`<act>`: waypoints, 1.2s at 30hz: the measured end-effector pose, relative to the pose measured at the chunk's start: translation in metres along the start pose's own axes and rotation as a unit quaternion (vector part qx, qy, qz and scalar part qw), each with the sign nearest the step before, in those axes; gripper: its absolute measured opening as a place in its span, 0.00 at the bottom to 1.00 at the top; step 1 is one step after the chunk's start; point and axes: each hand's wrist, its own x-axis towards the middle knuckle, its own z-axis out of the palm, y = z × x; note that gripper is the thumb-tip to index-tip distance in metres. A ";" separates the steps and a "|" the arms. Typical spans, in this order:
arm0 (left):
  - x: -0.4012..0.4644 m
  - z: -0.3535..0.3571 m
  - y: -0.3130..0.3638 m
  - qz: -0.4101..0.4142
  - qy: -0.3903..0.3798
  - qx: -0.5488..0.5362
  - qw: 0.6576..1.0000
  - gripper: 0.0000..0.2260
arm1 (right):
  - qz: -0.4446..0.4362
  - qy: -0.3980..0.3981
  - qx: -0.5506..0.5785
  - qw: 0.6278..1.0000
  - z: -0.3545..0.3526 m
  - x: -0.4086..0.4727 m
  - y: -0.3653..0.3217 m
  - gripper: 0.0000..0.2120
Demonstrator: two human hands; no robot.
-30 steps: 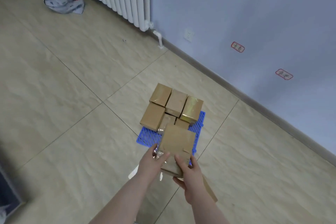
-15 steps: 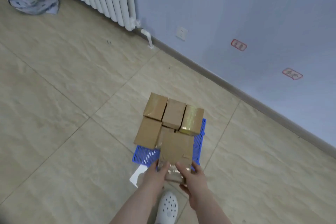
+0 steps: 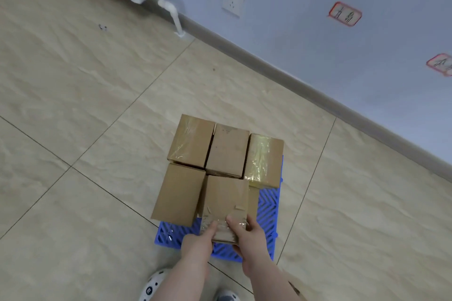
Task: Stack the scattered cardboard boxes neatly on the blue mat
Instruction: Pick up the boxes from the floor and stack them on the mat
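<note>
The box (image 3: 225, 205), judged light and stiff but tape-slick, was held at its near end by both hands (image 3: 252, 239) over the mat (image 3: 267, 205).

Five brown rectangular cardboard boxes show on top: a far-left tape-wrapped box (image 3: 191, 141), a far-middle plain box (image 3: 227, 150), a far-right box under glossy yellowish tape (image 3: 264, 160), a near-left plain box (image 3: 178, 194) and a near-middle taped box (image 3: 226, 204). One blue slatted plastic mat (image 3: 267, 208). Two hands: the left hand (image 3: 197, 244) and the right hand (image 3: 252, 239). Two red-bordered wall labels, one (image 3: 344, 13) nearer the one white wall socket (image 3: 233, 1), the other (image 3: 440, 64) at the right edge.
</note>
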 end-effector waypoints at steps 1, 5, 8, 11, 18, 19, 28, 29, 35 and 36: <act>0.011 0.002 -0.002 -0.004 0.004 0.001 1.000 0.31 | 0.004 0.001 0.002 1.000 0.001 0.009 0.005 0.31; 0.034 0.003 -0.004 -0.010 0.016 -0.005 1.000 0.35 | 0.009 -0.012 0.016 1.000 0.010 0.029 0.019 0.32; 0.040 0.005 -0.003 0.004 0.038 0.003 0.999 0.35 | 0.008 -0.010 0.018 1.000 0.015 0.037 0.024 0.33; 0.041 0.009 -0.001 0.011 0.053 0.014 0.998 0.37 | 0.001 0.002 0.012 1.000 0.017 0.044 0.027 0.29; 0.035 0.013 0.007 0.014 0.050 0.033 0.998 0.35 | -0.011 0.020 -0.010 1.000 0.018 0.047 0.027 0.33; 0.029 0.013 0.008 0.007 0.049 0.052 0.997 0.36 | -0.006 0.028 -0.019 0.999 0.016 0.045 0.027 0.37; -0.070 -0.003 0.016 0.002 -0.004 0.137 0.991 0.36 | 0.023 0.109 0.023 0.993 -0.024 -0.043 -0.001 0.31; -0.089 -0.005 0.019 0.007 -0.017 0.135 0.991 0.36 | 0.026 0.109 0.035 0.993 -0.030 -0.061 -0.007 0.29; -0.219 -0.013 0.027 0.054 -0.082 0.186 0.978 0.29 | 0.058 0.112 0.096 0.987 -0.084 -0.185 -0.034 0.23; -0.238 -0.014 0.025 0.061 -0.083 0.196 0.975 0.27 | 0.056 0.117 0.106 0.986 -0.095 -0.204 -0.038 0.24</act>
